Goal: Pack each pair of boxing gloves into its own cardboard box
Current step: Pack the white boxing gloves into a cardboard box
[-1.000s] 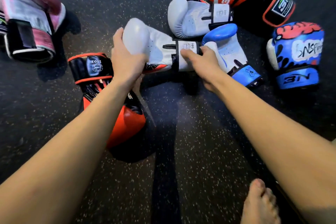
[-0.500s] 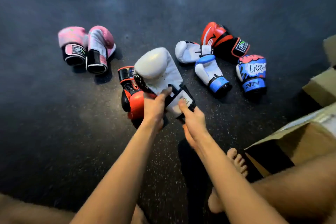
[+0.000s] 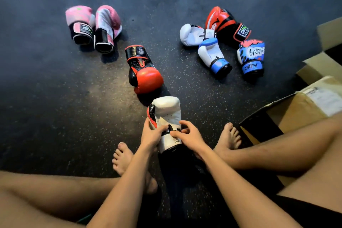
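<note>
Gripping the white glove (image 3: 167, 111) between them, left hand (image 3: 150, 136) and right hand (image 3: 188, 136) clasp its cuff.

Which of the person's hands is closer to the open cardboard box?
Right. The right hand grips the white glove on the side toward the cardboard box; the left hand grips the glove's other side, farther from the box.

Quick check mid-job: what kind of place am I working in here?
Probably a gym or training room, not certain: a dark speckled rubber-like floor, boxing gloves lying loose on it, like the pink pair, and an open cardboard box at the right.
</note>
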